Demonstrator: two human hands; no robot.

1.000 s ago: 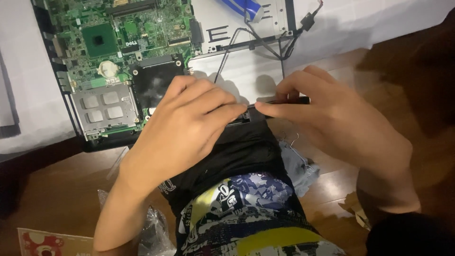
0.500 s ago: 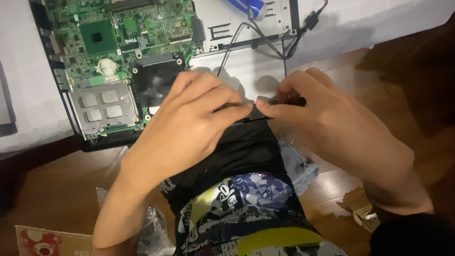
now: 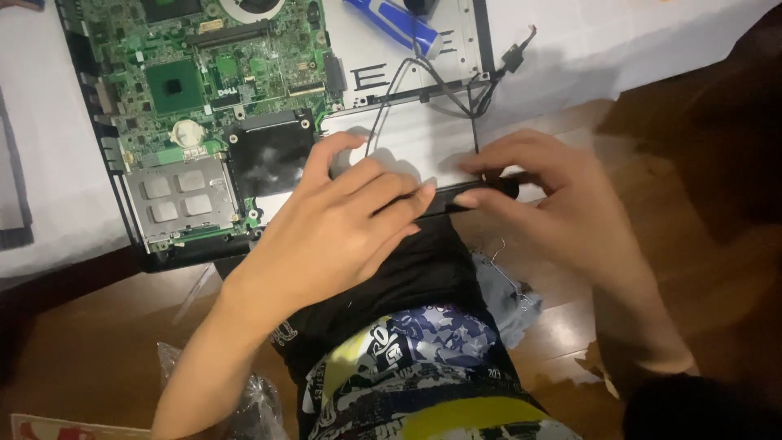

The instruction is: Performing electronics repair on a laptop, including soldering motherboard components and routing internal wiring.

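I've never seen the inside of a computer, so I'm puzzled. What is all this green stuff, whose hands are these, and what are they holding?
The picture comes from a camera worn on a person's head, looking down, so you see that person's own two bare hands. The left hand and the right hand meet in the middle and together pinch a thin black strip between their fingers. Exactly what that part is, I cannot tell. Beyond the hands lies an opened laptop on a white cloth. The green stuff is its circuit board, the flat plate that carries the computer's chips. On it sits a round silver coin battery, and black wires loop near a blue tool handle. Below is a wooden floor and the person's patterned clothing.
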